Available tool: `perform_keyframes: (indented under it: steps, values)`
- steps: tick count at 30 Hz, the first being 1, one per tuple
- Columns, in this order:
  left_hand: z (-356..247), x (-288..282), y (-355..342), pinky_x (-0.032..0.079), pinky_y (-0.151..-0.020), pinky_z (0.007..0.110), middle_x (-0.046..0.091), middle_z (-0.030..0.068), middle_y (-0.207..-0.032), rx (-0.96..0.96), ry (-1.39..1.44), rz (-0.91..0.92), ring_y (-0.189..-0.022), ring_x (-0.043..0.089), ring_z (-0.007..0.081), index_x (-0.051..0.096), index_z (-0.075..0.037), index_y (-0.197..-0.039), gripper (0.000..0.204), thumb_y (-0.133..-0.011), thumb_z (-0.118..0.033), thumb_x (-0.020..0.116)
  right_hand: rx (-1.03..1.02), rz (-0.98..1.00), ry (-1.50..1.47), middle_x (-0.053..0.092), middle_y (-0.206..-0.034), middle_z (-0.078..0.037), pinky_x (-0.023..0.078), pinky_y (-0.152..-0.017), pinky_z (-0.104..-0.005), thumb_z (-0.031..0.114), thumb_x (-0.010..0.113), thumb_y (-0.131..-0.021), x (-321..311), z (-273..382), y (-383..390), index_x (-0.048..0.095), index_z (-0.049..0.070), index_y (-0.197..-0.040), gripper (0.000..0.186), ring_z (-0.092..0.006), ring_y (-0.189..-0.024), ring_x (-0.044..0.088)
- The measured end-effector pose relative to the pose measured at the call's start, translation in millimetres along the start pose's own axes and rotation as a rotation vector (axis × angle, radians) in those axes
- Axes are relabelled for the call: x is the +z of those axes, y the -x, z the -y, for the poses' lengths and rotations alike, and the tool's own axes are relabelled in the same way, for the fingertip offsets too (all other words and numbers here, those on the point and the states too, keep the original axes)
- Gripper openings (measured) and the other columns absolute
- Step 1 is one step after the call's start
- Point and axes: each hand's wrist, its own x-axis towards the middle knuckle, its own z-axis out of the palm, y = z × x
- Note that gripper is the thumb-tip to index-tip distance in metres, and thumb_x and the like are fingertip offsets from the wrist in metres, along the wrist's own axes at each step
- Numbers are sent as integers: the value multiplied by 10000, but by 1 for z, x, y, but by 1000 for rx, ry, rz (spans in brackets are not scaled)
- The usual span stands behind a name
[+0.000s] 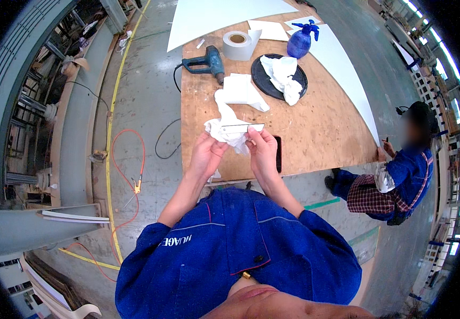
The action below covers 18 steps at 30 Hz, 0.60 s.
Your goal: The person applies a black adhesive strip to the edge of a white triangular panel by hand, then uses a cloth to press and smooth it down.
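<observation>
Near the plywood table's front edge, my left hand (pixel 208 151) grips a crumpled white cloth (pixel 216 127) with closed fingers. My right hand (pixel 262 149) pinches a narrow white flat strip (pixel 240 128) with a dark edge, which lies across the cloth. Beside my right hand, a dark flat object (pixel 279 154), partly hidden, rests on the table (pixel 331 133). Just beyond my hands are folded white sheets (pixel 243 90).
Behind are a heat gun (pixel 204 65), white roll (pixel 230 50), black tray (pixel 262 85) with crumpled cloth, blue spray bottle (pixel 299 42) and white panels (pixel 219 16). A co-worker (pixel 411 165) is at the right edge. An orange hose (pixel 144 159) and steel structure (pixel 76 133) are left.
</observation>
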Motion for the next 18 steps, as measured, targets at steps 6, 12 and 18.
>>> perform_keyframes:
  steps: [6,12,18]
  values:
    - [-2,-6,-1,368,-963,400,493,154,-1175,13,17,27,-1098,489,258,410,15,-1165,307,-866,-30,361,-23,-58,58,570,-701,22,323,-558,-182,129,611,-810,-7,4,-5,604,57,-777,80,-27,-602,436]
    - [-7,-4,1,382,-947,393,510,158,-1142,37,-14,-67,-1066,511,255,423,22,-1131,279,-863,-34,367,-486,-60,388,589,-723,-18,368,-583,-218,85,613,-782,-20,4,-9,600,78,-772,17,-102,-645,507]
    - [-6,-6,0,389,-949,383,502,172,-1152,-49,-18,2,-1074,502,254,438,43,-1127,281,-871,-49,370,-1516,204,1305,591,-790,21,358,-587,-293,45,639,-607,-8,23,-14,654,127,-812,221,-150,-669,488]
